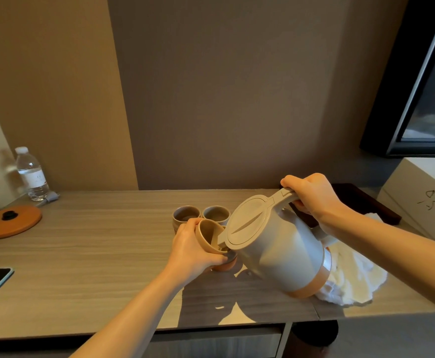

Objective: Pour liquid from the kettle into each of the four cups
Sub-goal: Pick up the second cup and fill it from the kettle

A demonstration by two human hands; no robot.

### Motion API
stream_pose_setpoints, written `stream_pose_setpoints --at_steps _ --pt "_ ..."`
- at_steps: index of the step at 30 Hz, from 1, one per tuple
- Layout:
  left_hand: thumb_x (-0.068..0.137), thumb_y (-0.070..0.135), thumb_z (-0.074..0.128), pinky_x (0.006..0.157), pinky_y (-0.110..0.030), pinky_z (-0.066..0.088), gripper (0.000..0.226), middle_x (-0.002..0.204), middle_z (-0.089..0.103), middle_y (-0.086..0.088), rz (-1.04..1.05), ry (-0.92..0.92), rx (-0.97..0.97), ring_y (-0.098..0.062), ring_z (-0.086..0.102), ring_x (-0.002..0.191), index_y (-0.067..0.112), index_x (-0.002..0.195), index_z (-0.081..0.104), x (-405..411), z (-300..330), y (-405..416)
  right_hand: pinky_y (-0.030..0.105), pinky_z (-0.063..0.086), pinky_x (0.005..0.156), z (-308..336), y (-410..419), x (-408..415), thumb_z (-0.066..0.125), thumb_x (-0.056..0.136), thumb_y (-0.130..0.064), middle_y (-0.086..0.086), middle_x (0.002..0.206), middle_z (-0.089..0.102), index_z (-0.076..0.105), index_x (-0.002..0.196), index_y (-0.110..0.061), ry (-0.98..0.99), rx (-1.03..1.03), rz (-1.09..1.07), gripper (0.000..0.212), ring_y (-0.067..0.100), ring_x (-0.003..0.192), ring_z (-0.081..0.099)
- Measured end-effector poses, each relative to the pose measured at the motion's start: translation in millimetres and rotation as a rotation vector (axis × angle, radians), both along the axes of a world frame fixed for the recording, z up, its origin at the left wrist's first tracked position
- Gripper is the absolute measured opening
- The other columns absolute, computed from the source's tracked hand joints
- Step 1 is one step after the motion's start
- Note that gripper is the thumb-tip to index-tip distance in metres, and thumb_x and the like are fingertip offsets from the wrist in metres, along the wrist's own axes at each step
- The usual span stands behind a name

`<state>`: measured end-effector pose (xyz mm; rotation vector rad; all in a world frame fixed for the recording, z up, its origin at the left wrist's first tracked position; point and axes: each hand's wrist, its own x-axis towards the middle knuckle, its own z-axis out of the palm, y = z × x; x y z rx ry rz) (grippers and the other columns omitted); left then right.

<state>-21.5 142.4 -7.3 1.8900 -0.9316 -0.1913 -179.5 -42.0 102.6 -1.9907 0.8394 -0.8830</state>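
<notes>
Pouring at a wooden desk [95, 254] against a brown wall [237, 99].
Right hand [311, 196] gripped the tilted kettle [275, 254]; left hand [193, 250] clasped a tilted cup [207, 235]; bottle [31, 174] stood at ten o'clock.

On the desk [95, 244], two cups [187, 215] [215, 214] stand side by side behind the tilted cup [209, 236] in my left hand [194, 250]. The kettle [275, 250] in my right hand [311, 195] is to its right, spout at the rim. A cloth [353, 277] lies right of the kettle; the bottle [31, 174] and round base [9, 220] sit far left.
</notes>
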Motion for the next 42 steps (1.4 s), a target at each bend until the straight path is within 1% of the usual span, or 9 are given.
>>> stream_pose_setpoints --at_steps 8,13,21,24,29,32,35,38,42 --pt "0.043 0.035 0.096 0.080 -0.026 0.052 0.089 0.117 0.055 0.008 0.013 -0.003 0.016 -0.012 0.054 0.106 0.031 0.118 0.048 0 -3 2 0.040 0.043 0.064 0 3 1 0.059 0.075 -0.033 0.015 0.057 0.053 0.063 0.062 0.008 0.015 0.022 -0.009 0.044 0.025 0.058 0.048" --pt "0.042 0.035 0.096 0.069 -0.015 0.045 0.087 0.114 0.056 0.010 -0.004 0.034 -0.008 -0.010 0.055 0.102 0.033 0.115 0.049 -2 -5 4 0.044 0.049 0.070 0 4 2 0.058 0.077 -0.036 0.016 0.059 0.057 0.064 0.064 0.009 0.017 0.014 -0.016 0.047 0.026 0.062 0.052" --pt "0.044 0.033 0.096 0.082 -0.028 0.054 0.087 0.115 0.059 0.010 -0.004 0.022 -0.017 -0.013 0.056 0.106 0.030 0.118 0.052 -3 -6 5 0.047 0.052 0.077 0 6 1 0.057 0.081 -0.036 0.021 0.066 0.063 0.067 0.067 0.007 0.029 -0.007 -0.025 0.047 0.028 0.067 0.058" --pt "0.043 0.032 0.096 0.083 -0.027 0.053 0.087 0.115 0.059 0.009 -0.012 0.035 -0.025 -0.014 0.057 0.107 0.030 0.117 0.053 -4 -5 6 0.047 0.053 0.078 0 7 1 0.057 0.082 -0.036 0.027 0.076 0.067 0.069 0.068 0.006 0.033 -0.011 -0.034 0.045 0.028 0.069 0.059" --pt "0.046 0.029 0.097 0.079 -0.022 0.051 0.085 0.115 0.059 0.010 -0.014 0.038 -0.022 -0.011 0.056 0.106 0.030 0.118 0.052 -6 -5 5 0.044 0.052 0.074 3 8 1 0.057 0.083 -0.034 0.023 0.072 0.065 0.069 0.070 0.007 0.047 -0.022 -0.029 0.044 0.028 0.069 0.059" --pt "0.046 0.029 0.097 0.082 -0.026 0.053 0.085 0.116 0.059 0.009 -0.006 0.045 -0.021 -0.013 0.056 0.107 0.030 0.118 0.052 -6 -6 4 0.044 0.052 0.073 3 8 1 0.057 0.083 -0.034 0.022 0.070 0.063 0.068 0.072 0.008 0.053 -0.026 -0.028 0.045 0.028 0.069 0.058" --pt "0.044 0.032 0.097 0.086 -0.031 0.055 0.087 0.117 0.059 0.009 -0.002 0.043 -0.018 -0.015 0.056 0.108 0.031 0.118 0.051 -6 -8 3 0.047 0.053 0.078 4 9 0 0.057 0.084 -0.033 0.028 0.078 0.066 0.069 0.072 0.008 0.056 -0.030 -0.030 0.044 0.029 0.071 0.059" --pt "0.042 0.036 0.096 0.087 -0.036 0.056 0.090 0.118 0.058 0.009 0.001 0.058 -0.019 -0.016 0.055 0.110 0.032 0.119 0.050 -6 -11 3 0.043 0.052 0.075 4 9 0 0.057 0.085 -0.032 0.028 0.080 0.066 0.069 0.071 0.006 0.056 -0.028 -0.022 0.042 0.028 0.072 0.059" --pt "0.034 0.047 0.092 0.085 -0.032 0.055 0.094 0.116 0.058 0.011 -0.003 0.061 -0.017 -0.015 0.055 0.109 0.034 0.117 0.049 -6 -13 3 0.041 0.050 0.072 5 8 1 0.056 0.086 -0.031 0.022 0.073 0.063 0.069 0.072 0.007 0.068 -0.028 -0.015 0.042 0.027 0.070 0.057"
